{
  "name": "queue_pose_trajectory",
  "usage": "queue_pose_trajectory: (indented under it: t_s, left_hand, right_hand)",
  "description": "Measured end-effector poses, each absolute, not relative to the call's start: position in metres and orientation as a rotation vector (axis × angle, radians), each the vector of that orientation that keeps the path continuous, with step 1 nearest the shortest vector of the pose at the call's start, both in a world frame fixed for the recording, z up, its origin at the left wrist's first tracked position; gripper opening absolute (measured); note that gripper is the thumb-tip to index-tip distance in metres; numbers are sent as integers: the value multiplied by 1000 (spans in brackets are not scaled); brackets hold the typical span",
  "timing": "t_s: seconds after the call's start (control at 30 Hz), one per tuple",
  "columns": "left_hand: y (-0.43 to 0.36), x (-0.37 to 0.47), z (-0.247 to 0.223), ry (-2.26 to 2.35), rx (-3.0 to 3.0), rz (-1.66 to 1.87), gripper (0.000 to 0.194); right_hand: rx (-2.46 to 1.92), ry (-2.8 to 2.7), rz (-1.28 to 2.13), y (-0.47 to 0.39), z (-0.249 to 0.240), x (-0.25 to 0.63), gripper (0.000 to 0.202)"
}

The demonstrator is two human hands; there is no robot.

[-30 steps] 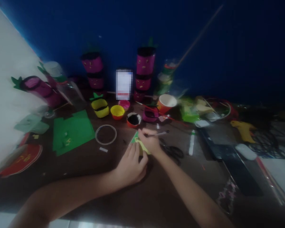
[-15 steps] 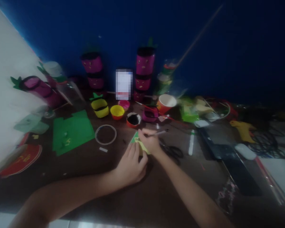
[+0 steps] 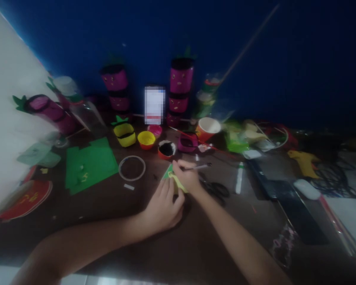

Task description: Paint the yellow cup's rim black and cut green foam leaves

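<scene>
On the dark brown desk (image 3: 190,253), my right hand (image 3: 187,176) grips a slim grey pen (image 3: 202,166) that may skid if the yellow-and-green paper piece (image 3: 178,184) slips under my unclenched left hand (image 3: 165,204).

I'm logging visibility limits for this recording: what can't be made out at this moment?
All in the head view:
- Writing end of the pen-like tool: hidden by the right hand.
- Much of the green and yellow piece: covered by the left hand.
- What the bright screen shows: pixelated.
- Full extent of the white sheet: cut off by the right edge.
</scene>
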State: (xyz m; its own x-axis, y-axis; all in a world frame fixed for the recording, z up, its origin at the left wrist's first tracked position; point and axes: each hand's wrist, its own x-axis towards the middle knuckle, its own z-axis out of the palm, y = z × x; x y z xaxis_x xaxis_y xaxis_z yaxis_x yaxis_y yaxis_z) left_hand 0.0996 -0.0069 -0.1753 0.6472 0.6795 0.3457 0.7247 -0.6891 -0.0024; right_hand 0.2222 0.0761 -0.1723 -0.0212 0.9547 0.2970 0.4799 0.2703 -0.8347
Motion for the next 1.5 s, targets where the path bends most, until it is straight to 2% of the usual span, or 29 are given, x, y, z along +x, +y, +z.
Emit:
queue_pose_trajectory:
  t_s: [1.5]
  left_hand:
    - [-7,99,-175,-1155,-2678,-485,40]
  right_hand:
    - [-1323,-1660,744,75,-171,223,39]
